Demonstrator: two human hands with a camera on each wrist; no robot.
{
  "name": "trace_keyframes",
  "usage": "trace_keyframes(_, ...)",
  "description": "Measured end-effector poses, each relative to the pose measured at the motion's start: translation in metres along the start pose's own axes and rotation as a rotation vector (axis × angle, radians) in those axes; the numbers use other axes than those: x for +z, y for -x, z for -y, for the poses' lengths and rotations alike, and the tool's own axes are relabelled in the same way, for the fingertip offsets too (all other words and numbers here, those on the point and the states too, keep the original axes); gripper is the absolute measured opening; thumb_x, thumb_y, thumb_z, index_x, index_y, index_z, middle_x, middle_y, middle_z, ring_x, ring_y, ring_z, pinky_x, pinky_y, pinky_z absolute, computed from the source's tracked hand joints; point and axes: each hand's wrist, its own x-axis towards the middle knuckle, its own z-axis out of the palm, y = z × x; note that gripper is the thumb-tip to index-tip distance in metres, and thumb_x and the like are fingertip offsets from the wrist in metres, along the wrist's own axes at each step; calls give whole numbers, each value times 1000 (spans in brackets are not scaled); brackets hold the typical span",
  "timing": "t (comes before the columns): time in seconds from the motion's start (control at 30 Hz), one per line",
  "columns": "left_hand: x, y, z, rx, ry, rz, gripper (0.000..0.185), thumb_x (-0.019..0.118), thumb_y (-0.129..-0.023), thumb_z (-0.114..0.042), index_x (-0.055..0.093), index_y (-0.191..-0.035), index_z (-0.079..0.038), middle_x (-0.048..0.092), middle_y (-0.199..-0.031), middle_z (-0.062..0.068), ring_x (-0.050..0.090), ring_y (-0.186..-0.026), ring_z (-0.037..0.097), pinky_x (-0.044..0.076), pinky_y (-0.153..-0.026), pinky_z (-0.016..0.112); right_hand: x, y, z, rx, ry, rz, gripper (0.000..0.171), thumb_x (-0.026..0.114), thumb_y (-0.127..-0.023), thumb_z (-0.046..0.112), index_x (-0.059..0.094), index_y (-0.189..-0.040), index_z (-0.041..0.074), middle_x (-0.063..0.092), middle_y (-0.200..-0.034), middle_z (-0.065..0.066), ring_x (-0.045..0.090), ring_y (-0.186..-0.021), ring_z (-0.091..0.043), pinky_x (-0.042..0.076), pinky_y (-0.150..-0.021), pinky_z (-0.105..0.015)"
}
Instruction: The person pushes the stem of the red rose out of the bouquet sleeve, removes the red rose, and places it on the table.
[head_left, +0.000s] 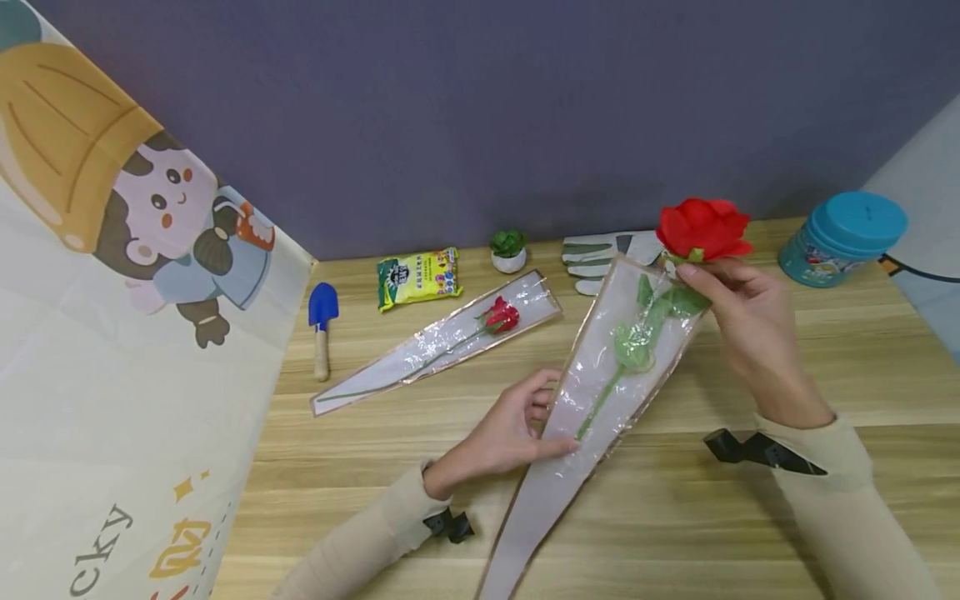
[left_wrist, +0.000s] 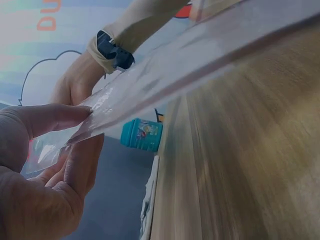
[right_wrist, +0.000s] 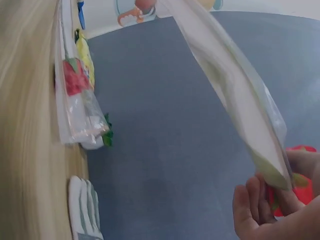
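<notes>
A red rose [head_left: 703,227] with a green stem and leaves sits partly inside a long clear cone sleeve [head_left: 600,400] with a thin brownish edge. The bloom sticks out past the sleeve's wide mouth, and the stem runs down inside it. The sleeve lies slanted over the middle of the wooden table [head_left: 750,533], its mouth lifted off the wood. The right hand [head_left: 750,321] pinches the rose just under the bloom at the sleeve's mouth. The left hand [head_left: 510,429] pinches the sleeve's edge about halfway down, thumb on top.

A second sleeve [head_left: 442,342] lies flat to the left with a second red rose [head_left: 501,316] fully inside it. That makes two roses and two sleeves. Behind them are one blue trowel [head_left: 322,325], one yellow packet [head_left: 418,277], one small potted plant [head_left: 508,250], one glove [head_left: 603,254] and one teal canister [head_left: 843,237].
</notes>
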Motion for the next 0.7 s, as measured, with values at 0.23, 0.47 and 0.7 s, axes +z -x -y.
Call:
trace_keyframes(0.23, -1, -1, 3, -16, -37, -13, 73, 81, -78, 12, 52, -142, -5, 71, -126, 26, 73, -95, 9, 68, -74, 31, -7, -1, 9, -4, -17, 28, 28, 73, -83, -20, 78, -109, -8, 81, -92, -4, 72, -87, -13, 62, -75, -16)
trace_keyframes(0.47, -2, 0, 2, 7, -48, -11, 72, 81, -77, 11, 52, -141, -3, 71, -125, 28, 76, -100, 24, 67, -76, 29, -7, 0, 10, 5, 4, 148, 18, 68, -91, -15, 77, -103, -5, 80, -90, -4, 76, -76, -12, 65, -75, -21)
trace_keyframes(0.7, -1, 0, 2, 3, -43, 2, 71, 82, -78, 10, 51, -141, -3, 71, -125, 28, 76, -97, 17, 66, -78, 27, -6, 2, 10, 46, 121, 169, 21, 70, -94, -6, 75, -112, 4, 81, -90, 0, 74, -68, -11, 64, -68, -20)
